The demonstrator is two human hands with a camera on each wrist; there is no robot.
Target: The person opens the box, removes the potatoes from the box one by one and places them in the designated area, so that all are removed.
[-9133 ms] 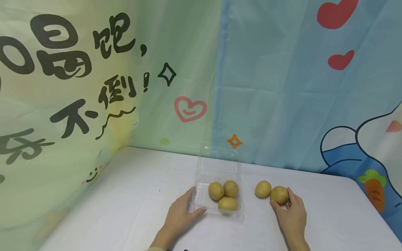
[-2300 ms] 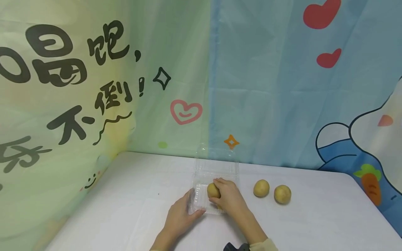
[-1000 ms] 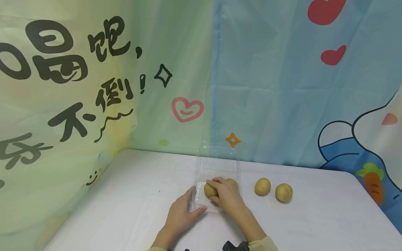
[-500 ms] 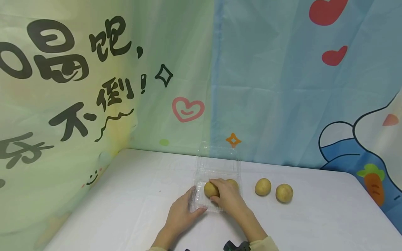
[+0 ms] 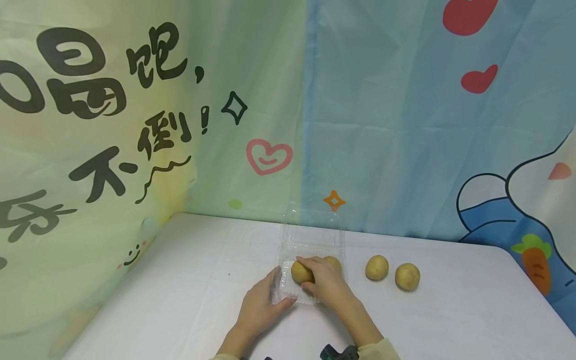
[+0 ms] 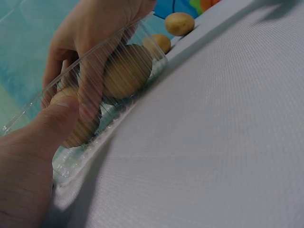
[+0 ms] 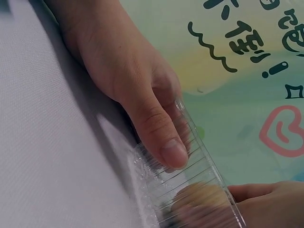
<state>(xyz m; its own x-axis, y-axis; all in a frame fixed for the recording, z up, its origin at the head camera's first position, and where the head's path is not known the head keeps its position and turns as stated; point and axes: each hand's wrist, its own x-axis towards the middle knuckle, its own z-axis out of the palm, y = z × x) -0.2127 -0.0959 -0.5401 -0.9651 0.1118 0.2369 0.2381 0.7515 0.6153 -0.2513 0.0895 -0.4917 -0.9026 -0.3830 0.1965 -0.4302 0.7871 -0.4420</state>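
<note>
A clear plastic clamshell box [image 5: 288,285] sits on the white table, its lid [image 5: 312,237] raised at the back. My left hand [image 5: 258,307] holds the box's left front corner, thumb along the front wall and fingers at the left side. Inside the box my right hand [image 5: 330,285] grips a potato [image 5: 300,272] near the left part. Another potato [image 5: 333,262] shows behind the right hand. Through the clear wall in the left wrist view, a larger-looking potato [image 6: 128,71] lies beside the right fingers. The right hand hides the rest of the box's contents in the head view.
Two loose potatoes lie on the table right of the box: a nearer-to-box potato [image 5: 376,268] and a potato [image 5: 407,277] farther right. A printed cloth backdrop [image 5: 382,150] rises behind the table [image 5: 180,300]. A dark device [image 5: 338,353] is at the right wrist.
The right hand has gone from the rightmost loose potato into the box and shifted a potato slightly left there. That loose potato now stands apart from its neighbour. The left hand stays put.
</note>
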